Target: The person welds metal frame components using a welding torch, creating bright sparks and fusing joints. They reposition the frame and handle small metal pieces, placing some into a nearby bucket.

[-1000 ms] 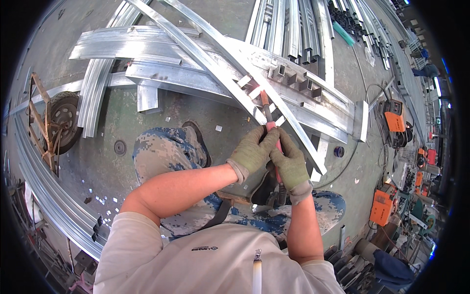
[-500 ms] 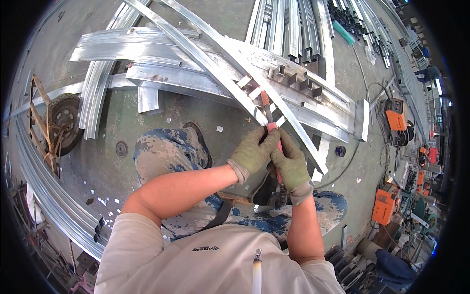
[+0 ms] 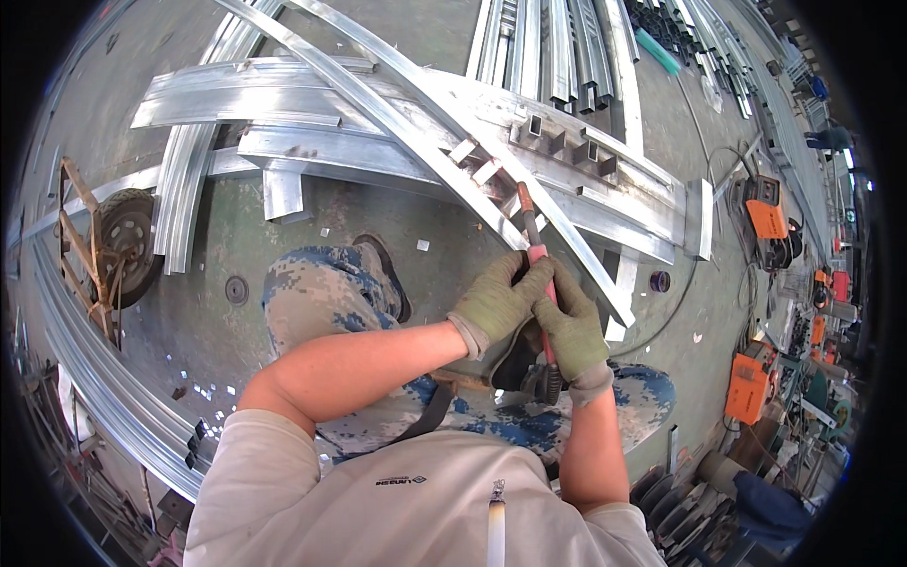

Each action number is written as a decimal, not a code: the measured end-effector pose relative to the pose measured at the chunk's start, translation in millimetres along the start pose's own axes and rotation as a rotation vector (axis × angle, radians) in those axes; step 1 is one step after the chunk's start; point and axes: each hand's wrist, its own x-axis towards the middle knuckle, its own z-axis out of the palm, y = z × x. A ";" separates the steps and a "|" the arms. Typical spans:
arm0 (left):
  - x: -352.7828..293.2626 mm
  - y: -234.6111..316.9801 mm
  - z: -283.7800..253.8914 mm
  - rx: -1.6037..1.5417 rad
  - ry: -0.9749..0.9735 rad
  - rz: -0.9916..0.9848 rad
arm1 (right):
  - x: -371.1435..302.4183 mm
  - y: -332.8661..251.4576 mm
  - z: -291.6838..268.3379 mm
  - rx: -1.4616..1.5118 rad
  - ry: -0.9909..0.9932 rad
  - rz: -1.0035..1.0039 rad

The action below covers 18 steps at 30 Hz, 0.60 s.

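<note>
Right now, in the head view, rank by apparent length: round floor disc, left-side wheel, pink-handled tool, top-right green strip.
Pink-handled tool, partly covered by the left hand and right hand
Wheel
Green strip
Round floor disc
Nearness may enlarge the tool.

Head view: we look down from the wearer's head through a wide fisheye lens.
Ours is the left of two side-by-side cameras, set above the shirt (image 3: 416, 515) at the lower edge, facing down and forward, upright. The cigarette (image 3: 496, 534) stands nearest to us; the left hand (image 3: 501, 297) and right hand (image 3: 574, 327) lie farther off, just right of our centre, with the floor (image 3: 378, 219) below them. Toward our dark, rounded rim, straight edges bend (the metal channels (image 3: 111, 378) at left bow noticeably).
</note>
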 end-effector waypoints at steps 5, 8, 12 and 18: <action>-7.8 -7.3 9.4 0.066 -0.014 -0.025 | -10.4 12.2 -6.3 -0.011 0.043 0.016; -11.4 -4.9 11.2 0.069 -0.017 -0.057 | -7.9 24.3 -10.6 0.033 0.016 0.019; -10.8 -6.8 12.6 0.002 0.004 -0.046 | -6.7 19.4 -8.7 0.012 0.008 0.034; -3.8 -12.7 9.0 0.043 0.005 -0.002 | -0.4 23.5 -7.3 0.018 0.016 -0.011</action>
